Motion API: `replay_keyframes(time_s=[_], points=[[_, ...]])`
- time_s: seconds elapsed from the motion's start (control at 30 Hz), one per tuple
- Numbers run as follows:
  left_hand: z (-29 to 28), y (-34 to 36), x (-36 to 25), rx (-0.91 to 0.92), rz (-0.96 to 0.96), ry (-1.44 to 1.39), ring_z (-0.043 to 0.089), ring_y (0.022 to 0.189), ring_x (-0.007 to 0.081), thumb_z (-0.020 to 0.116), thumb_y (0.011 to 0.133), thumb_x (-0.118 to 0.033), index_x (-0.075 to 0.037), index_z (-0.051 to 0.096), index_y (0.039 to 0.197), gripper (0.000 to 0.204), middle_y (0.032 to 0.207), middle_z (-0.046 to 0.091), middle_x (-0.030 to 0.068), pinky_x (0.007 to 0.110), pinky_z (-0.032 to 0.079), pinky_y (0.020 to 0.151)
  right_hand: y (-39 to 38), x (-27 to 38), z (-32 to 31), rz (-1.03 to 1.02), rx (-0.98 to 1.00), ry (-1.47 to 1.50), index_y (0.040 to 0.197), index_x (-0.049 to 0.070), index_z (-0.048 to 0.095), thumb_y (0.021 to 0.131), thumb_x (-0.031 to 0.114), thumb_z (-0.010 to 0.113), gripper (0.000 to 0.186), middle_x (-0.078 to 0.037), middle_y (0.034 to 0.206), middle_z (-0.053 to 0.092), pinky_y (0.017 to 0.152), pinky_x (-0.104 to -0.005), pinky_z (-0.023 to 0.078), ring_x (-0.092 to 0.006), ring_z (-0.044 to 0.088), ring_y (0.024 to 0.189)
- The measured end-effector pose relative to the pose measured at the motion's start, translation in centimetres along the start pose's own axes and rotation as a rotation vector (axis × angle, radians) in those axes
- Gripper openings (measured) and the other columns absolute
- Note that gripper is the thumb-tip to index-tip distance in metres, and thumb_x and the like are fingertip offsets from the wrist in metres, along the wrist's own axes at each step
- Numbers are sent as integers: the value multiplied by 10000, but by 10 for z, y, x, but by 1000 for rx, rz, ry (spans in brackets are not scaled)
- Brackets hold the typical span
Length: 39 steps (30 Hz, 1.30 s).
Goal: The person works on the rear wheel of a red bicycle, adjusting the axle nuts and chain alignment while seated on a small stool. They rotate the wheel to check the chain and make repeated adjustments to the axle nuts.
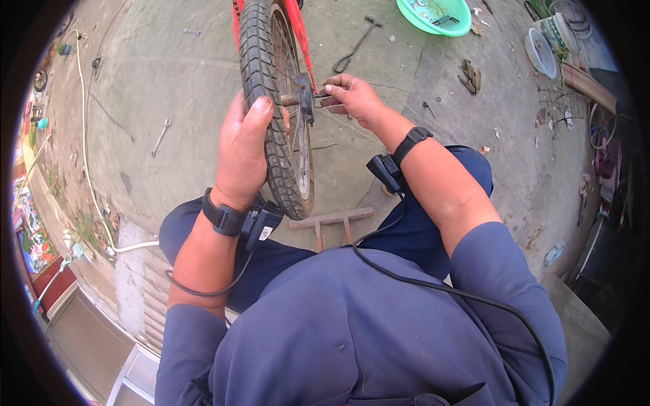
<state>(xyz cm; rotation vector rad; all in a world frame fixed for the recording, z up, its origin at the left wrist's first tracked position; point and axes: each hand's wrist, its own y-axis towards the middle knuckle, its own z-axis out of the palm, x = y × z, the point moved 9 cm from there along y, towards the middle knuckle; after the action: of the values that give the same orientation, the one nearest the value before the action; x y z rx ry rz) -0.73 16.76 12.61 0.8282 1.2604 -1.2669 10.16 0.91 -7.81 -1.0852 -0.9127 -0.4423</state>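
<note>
My left hand (247, 145) grips the knobbly tyre (288, 176) of a bicycle wheel from the left, thumb over the tread. At the hub (290, 100), between the red fork (303, 47) and the wheel, sits a dark metal piece (306, 101). My right hand (349, 101) is just right of the hub, fingers closed at the axle's end on a small dark part that I cannot make out clearly.
A wrench (161, 135), a bent-handled tool (355, 44), dark gloves (470, 80) and small bits lie on the concrete. Farther out are a green basin (457, 24), a white tub (540, 54) and a long hose (84, 142). A low metal stand (328, 218) is between my legs.
</note>
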Motion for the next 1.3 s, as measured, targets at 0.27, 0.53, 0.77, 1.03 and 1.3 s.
replay_keyframes(time_s=[0.27,0.53,0.77,1.03,1.3], points=[[1,0,-5,21,17,42,541,843,150,452,1023,-436,-27,567,979,427,852,593,62,310,446,842,-9,-2,-14,42,-38,-54,1224,10,629,968,146,661,292,-91,1063,702,734,-329,594,-195,716,872],[2,2,-7,0,31,37,545,847,154,455,1026,-428,-28,558,1003,414,852,588,64,339,445,919,-7,-1,-5,11,-7,-123,1247,-11,635,965,124,668,314,-83,1040,716,746,-280,580,-164,717,892],[-2,1,-2,12,5,25,541,852,151,449,1030,-423,-28,556,1005,410,851,586,62,346,442,942,-9,3,-1,-11,5,-169,1265,-10,632,964,120,670,330,-82,1053,719,756,-266,570,-147,712,907],[-2,0,-3,12,7,33,541,855,154,466,1017,-449,-26,557,1003,433,858,588,62,347,439,948,-3,-1,11,-67,4,-109,1179,-4,627,930,105,716,286,-86,1020,716,750,-283,567,-166,709,900],[-5,-3,-5,10,-12,48,547,865,157,466,1013,-464,-18,565,1016,457,866,594,65,344,443,937,-9,-10,13,32,61,48,1153,40,646,950,158,697,240,-44,1048,704,777,-307,574,-172,704,939]])
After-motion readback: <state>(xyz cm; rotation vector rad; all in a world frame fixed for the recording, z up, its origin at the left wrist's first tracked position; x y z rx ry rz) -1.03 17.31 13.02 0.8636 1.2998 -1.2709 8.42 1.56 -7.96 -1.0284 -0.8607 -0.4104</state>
